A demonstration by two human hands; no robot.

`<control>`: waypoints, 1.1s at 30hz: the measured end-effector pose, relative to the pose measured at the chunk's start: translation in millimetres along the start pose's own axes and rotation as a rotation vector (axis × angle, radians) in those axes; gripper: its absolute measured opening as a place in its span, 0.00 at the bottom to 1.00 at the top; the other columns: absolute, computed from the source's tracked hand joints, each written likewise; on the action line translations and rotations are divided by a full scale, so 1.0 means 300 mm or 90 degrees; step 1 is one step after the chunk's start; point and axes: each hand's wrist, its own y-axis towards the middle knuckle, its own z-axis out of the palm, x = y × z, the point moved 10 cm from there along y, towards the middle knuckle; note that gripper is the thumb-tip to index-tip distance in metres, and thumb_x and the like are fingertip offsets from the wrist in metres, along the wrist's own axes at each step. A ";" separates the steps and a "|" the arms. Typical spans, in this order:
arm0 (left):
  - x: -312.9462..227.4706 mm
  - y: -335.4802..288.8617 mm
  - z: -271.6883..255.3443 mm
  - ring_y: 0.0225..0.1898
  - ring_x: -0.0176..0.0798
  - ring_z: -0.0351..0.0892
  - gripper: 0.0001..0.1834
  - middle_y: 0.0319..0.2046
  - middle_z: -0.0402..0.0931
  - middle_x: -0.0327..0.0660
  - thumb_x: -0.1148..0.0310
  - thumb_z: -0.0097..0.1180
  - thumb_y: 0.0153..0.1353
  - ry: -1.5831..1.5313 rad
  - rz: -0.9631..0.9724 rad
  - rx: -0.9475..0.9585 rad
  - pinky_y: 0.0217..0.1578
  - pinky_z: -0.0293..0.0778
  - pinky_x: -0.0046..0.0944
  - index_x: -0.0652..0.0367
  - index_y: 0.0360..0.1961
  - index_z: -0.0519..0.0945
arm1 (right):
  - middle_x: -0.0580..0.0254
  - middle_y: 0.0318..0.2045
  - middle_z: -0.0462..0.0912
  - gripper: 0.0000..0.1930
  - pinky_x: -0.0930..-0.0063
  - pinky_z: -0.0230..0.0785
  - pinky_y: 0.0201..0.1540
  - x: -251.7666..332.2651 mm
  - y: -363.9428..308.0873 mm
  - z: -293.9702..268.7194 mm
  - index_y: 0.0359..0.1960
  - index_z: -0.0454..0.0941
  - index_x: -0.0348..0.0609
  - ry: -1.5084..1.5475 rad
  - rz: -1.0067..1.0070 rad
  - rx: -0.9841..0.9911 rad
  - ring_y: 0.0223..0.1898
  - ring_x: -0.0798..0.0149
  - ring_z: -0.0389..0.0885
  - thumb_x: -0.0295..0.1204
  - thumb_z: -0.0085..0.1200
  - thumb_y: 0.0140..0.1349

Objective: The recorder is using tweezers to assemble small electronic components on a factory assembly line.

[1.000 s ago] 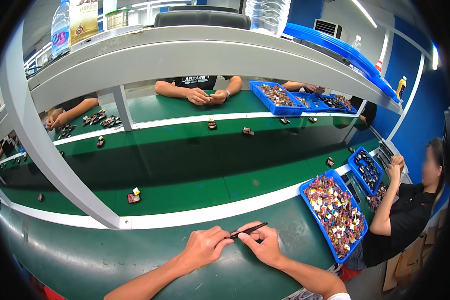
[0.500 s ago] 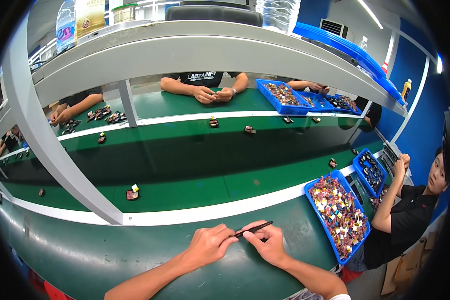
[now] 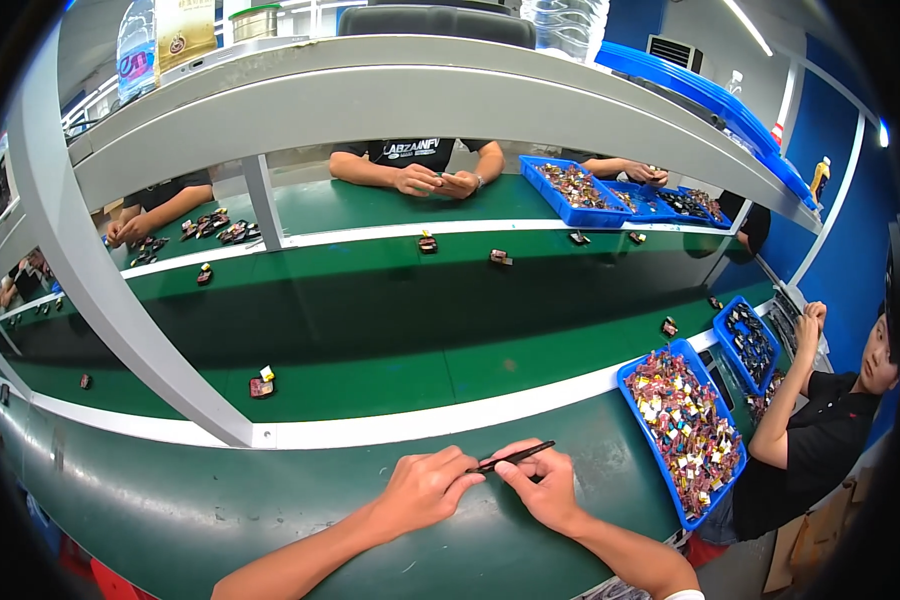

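A slim black pen-like tool (image 3: 526, 453) lies across my fingers above the green bench; its exact kind does not show. Its right part slants upward past my right hand (image 3: 545, 487), whose thumb and fingers are closed around it. At the tool's left end my left hand (image 3: 422, 488) pinches with thumb and forefinger, and the fingertips cover that end. Both hands are close together, with a small gap between them. Whether a small part sits between the left fingertips cannot be made out.
To my right stands a blue tray (image 3: 656, 450) heaped with small wired parts; behind it a second blue tray (image 3: 727, 341) holds black pieces. Small parts (image 3: 261, 384) ride on the green belt (image 3: 400, 375). A grey post (image 3: 120, 300) rises at left. Co-workers sit opposite and at right.
My hands keep the same grip on the black tool. The whole view has shifted slightly. Across the belt, a co-worker's hands have moved a little.
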 end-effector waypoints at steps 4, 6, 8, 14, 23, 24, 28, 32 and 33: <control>0.011 -0.009 -0.019 0.22 0.48 0.80 0.05 0.28 0.80 0.44 0.72 0.67 0.61 -0.006 -0.008 -0.029 0.23 0.74 0.44 0.62 0.36 0.85 | 0.65 0.35 0.89 0.07 0.88 0.61 0.25 0.010 0.005 0.021 0.46 0.81 0.32 0.032 -0.046 -0.013 0.23 0.87 0.69 0.18 0.59 0.67; 0.036 -0.005 -0.049 0.20 0.42 0.78 0.03 0.28 0.81 0.44 0.76 0.64 0.62 -0.027 -0.054 -0.075 0.22 0.72 0.39 0.63 0.36 0.85 | 0.64 0.36 0.90 0.07 0.89 0.61 0.25 0.021 0.005 0.017 0.46 0.81 0.32 0.040 -0.065 -0.022 0.23 0.87 0.68 0.18 0.59 0.67; 0.058 -0.007 -0.061 0.20 0.36 0.77 0.03 0.28 0.80 0.42 0.77 0.63 0.63 -0.064 -0.111 -0.090 0.21 0.70 0.36 0.64 0.37 0.84 | 0.64 0.37 0.90 0.07 0.89 0.59 0.24 0.013 0.003 0.015 0.45 0.81 0.32 0.028 -0.034 -0.011 0.22 0.88 0.66 0.18 0.59 0.67; 0.171 -0.044 -0.070 0.20 0.24 0.70 0.03 0.26 0.79 0.38 0.77 0.61 0.66 -0.207 -0.306 -0.153 0.21 0.65 0.29 0.66 0.38 0.83 | 0.63 0.38 0.91 0.06 0.89 0.58 0.23 0.022 -0.001 0.013 0.43 0.81 0.33 0.002 -0.032 -0.005 0.20 0.88 0.63 0.17 0.59 0.66; 0.236 -0.074 -0.032 0.20 0.19 0.68 0.04 0.23 0.76 0.33 0.76 0.60 0.68 -0.326 -0.405 -0.167 0.21 0.63 0.26 0.67 0.38 0.82 | 0.66 0.33 0.90 0.06 0.88 0.56 0.22 -0.006 0.006 0.006 0.42 0.82 0.34 0.029 -0.039 -0.037 0.18 0.87 0.62 0.18 0.61 0.65; 0.226 -0.068 -0.037 0.20 0.20 0.69 0.05 0.23 0.77 0.34 0.75 0.60 0.69 -0.345 -0.399 -0.176 0.21 0.63 0.26 0.68 0.38 0.82 | 0.66 0.33 0.90 0.06 0.88 0.56 0.22 -0.002 0.004 -0.002 0.42 0.82 0.34 0.034 -0.042 -0.043 0.18 0.87 0.62 0.18 0.61 0.65; 0.222 -0.048 -0.065 0.19 0.25 0.71 0.04 0.26 0.79 0.37 0.76 0.61 0.67 -0.327 -0.404 -0.178 0.22 0.66 0.30 0.66 0.37 0.83 | 0.71 0.25 0.86 0.05 0.86 0.55 0.21 0.036 0.008 -0.014 0.40 0.84 0.34 -0.027 -0.064 -0.046 0.17 0.86 0.60 0.19 0.63 0.63; 0.235 0.069 -0.158 0.22 0.38 0.75 0.02 0.30 0.81 0.44 0.77 0.64 0.59 -0.042 -0.289 -0.179 0.29 0.72 0.40 0.64 0.33 0.83 | 0.73 0.22 0.83 0.05 0.84 0.55 0.21 0.020 0.016 -0.014 0.40 0.85 0.35 -0.032 -0.058 -0.061 0.16 0.85 0.59 0.19 0.64 0.63; 0.255 0.098 -0.163 0.23 0.40 0.77 0.03 0.30 0.81 0.44 0.78 0.65 0.58 0.016 -0.283 -0.167 0.30 0.73 0.41 0.64 0.32 0.83 | 0.73 0.22 0.83 0.05 0.84 0.55 0.21 0.022 0.013 -0.014 0.40 0.85 0.35 -0.031 -0.057 -0.063 0.16 0.85 0.59 0.19 0.64 0.63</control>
